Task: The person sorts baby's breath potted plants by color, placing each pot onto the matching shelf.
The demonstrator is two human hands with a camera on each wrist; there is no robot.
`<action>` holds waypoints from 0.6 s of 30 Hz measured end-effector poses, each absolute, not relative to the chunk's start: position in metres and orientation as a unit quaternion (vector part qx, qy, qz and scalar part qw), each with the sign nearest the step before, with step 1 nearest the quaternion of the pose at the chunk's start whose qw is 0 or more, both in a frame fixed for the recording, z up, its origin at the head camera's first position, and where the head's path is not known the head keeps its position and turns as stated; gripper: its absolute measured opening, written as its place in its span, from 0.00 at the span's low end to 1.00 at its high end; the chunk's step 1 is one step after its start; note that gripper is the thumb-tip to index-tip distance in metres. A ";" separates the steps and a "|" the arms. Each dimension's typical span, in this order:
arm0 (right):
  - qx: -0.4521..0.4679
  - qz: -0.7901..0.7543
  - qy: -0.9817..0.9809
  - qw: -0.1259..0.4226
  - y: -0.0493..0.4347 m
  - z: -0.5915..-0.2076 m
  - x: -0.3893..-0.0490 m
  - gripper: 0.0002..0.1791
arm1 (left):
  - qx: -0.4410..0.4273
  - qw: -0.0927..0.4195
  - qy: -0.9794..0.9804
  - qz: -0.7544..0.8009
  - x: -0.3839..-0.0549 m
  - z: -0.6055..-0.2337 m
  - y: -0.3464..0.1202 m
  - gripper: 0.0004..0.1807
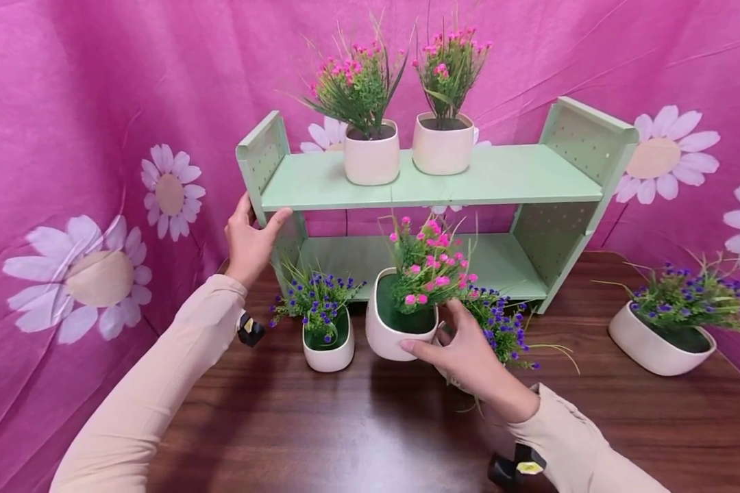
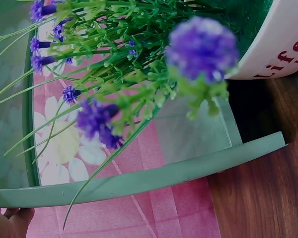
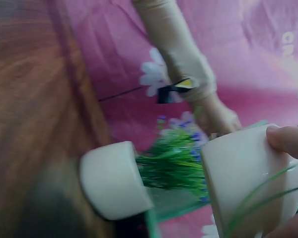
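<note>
My right hand [image 1: 469,349] grips a white pot of pink artificial flowers [image 1: 401,335] by its rim and side, lifted over the table and tilted. In the right wrist view the thumb [image 3: 288,139] presses the pot's wall. My left hand [image 1: 251,239] holds the left side panel of a pale green two-tier shelf [image 1: 493,174], thumb on the inner side. A pot of purple flowers [image 1: 329,352] stands on the table near the left hand; the left wrist view shows its purple blooms [image 2: 203,49] close up. Another purple-flowered plant [image 1: 499,325] is partly hidden behind the right hand.
On the upper board stand two white pots of pink flowers, one left [image 1: 372,161] and one right [image 1: 442,150]. A further purple-flowered pot [image 1: 660,342] sits at the table's right. Behind everything hangs a pink cloth [image 1: 210,82] with daisies; the table [image 1: 271,424] is dark wood.
</note>
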State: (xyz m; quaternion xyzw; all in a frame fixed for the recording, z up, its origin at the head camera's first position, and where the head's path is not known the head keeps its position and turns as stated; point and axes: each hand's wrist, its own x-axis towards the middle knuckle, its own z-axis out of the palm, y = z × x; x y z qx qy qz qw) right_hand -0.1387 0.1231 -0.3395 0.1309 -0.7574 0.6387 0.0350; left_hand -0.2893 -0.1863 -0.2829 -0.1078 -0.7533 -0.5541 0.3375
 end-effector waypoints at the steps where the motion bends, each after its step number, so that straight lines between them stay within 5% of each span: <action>1: 0.128 0.632 -0.763 0.037 0.126 -0.334 -0.138 0.38 | -0.107 0.338 -0.753 -0.554 -0.289 -0.283 -0.186 0.34; 18: 0.160 0.628 -0.754 0.110 0.184 -0.267 -0.141 0.36 | -0.103 0.327 -0.754 -0.560 -0.286 -0.279 -0.184 0.34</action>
